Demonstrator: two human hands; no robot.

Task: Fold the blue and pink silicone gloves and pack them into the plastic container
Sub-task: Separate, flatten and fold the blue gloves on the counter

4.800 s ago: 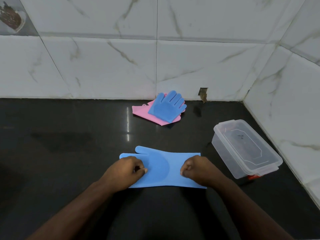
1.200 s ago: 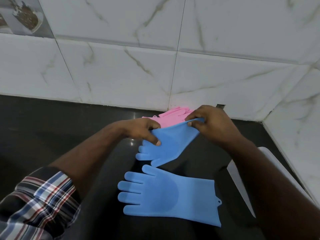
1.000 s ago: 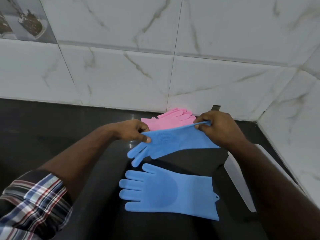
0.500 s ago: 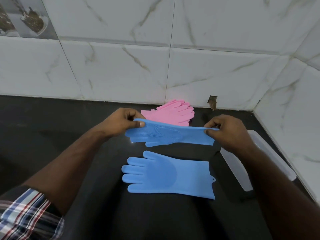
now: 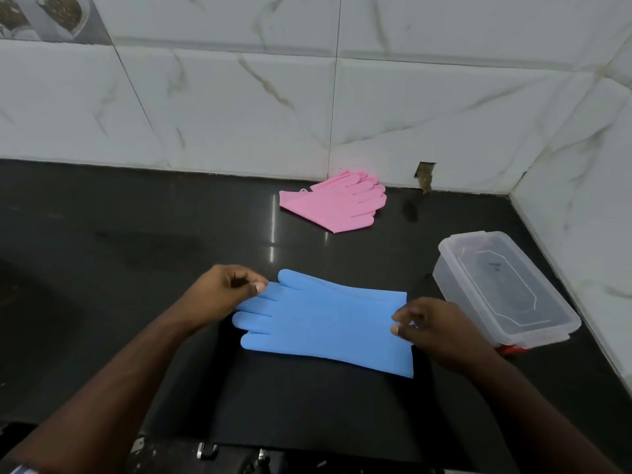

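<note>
Two blue silicone gloves [image 5: 325, 319] lie stacked flat on the black counter, fingers to the left, cuff to the right. My left hand [image 5: 219, 295] pinches the fingertip end of the top glove. My right hand [image 5: 431, 326] pinches the cuff edge. The lower glove is almost wholly hidden under the top one. The pink gloves [image 5: 338, 200] lie stacked against the back wall. The clear plastic container [image 5: 506, 292] stands with its lid on, to the right of my right hand.
The black counter [image 5: 136, 251] meets white marble-look tiled walls at the back and on the right, forming a corner. A small hole [image 5: 424, 172] shows in the back wall. The counter's front edge runs just below my forearms.
The second blue glove, held stretched in the air between both hands, has come down on top of the first blue glove. Both hands have moved toward me with it.
</note>
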